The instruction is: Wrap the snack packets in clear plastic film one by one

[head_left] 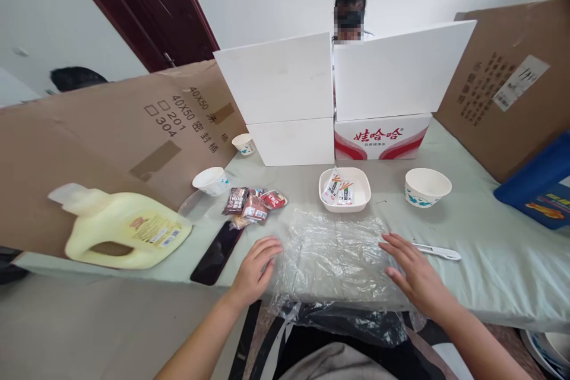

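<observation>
A crinkled clear plastic sheet (336, 255) lies spread on the pale green table (490, 255), hanging over its near edge. My left hand (256, 267) rests at the sheet's left edge, fingers loosely curled and holding nothing. My right hand (412, 270) lies flat on the sheet's right side, fingers stretched out. Just beyond the sheet stands a white square bowl (345, 190) with small snack packets in it. Several more snack packets (253, 205) lie to the left of it.
A black phone (217, 252) and a yellow jug (127, 231) lie on the left, with paper cups (211, 181) (244, 143). A paper bowl (427, 187) and a white utensil (439, 252) are on the right. White boxes (285, 101), cardboard walls and a person stand behind.
</observation>
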The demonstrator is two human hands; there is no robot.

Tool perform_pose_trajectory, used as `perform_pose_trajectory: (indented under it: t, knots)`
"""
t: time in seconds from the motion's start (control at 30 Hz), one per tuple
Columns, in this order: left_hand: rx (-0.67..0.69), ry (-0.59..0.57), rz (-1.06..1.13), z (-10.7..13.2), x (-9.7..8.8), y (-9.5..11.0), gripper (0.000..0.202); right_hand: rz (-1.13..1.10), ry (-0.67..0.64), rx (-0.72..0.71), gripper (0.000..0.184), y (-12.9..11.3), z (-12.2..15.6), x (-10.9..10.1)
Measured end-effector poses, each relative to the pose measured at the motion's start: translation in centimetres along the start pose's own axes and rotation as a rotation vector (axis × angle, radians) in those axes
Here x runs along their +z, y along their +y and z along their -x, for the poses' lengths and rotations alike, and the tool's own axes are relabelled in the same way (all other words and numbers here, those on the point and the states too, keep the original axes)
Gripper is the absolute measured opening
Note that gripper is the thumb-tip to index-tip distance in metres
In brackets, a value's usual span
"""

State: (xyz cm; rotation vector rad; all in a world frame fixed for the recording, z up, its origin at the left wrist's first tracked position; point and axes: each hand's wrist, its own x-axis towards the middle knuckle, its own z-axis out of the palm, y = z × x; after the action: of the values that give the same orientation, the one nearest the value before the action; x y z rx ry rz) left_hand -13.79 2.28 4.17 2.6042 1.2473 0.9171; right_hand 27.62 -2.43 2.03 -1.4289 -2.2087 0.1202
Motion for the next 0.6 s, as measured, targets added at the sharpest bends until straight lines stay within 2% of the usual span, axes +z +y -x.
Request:
perform_pose_trajectory:
  t: [0.07, 0.13, 0.2, 0.27, 0.37, 0.43, 0.53, 0.6]
  knots:
    - [0.006, -0.051, -0.044, 2.3, -0.9, 0.6, 0.042, -0.061, 0.015, -0.032, 0.05, 0.2, 1.6, -1.8]
    - [0.008, -0.131, -0.143, 4.4, -1.0, 0.8, 0.053, -0.07, -0.03, -0.1, 0.065, 0.2, 3.5, -2.6]
    - [0.044, -0.187, -0.218, 6.1, -0.3, 0.8, 0.058, -0.013, -0.09, -0.16, 0.076, 0.0, 5.0, -2.1]
    - [0.087, -0.166, -0.205, 6.8, 0.8, 1.1, 0.053, 0.071, -0.103, -0.187, 0.068, -0.7, 5.8, -0.8]
    - [0.065, -0.102, -0.013, 6.1, 1.9, 2.1, 0.028, 0.079, -0.049, -0.225, 0.044, -2.3, 5.5, 0.8]
    - [-0.016, -0.101, 0.19, 4.7, 1.8, 2.8, 0.016, -0.067, -0.063, -0.219, 0.027, -3.3, 4.8, 1.0]
    - [-0.225, -0.139, 0.406, 2.4, 0.9, 3.2, 0.013, -0.373, -0.131, -0.035, 0.018, -4.0, 3.9, 0.3]
    - [-0.367, -0.144, 0.411, 0.8, 0.5, 3.1, 0.015, -0.477, -0.125, 0.154, 0.018, -3.8, 3.3, 0.0]
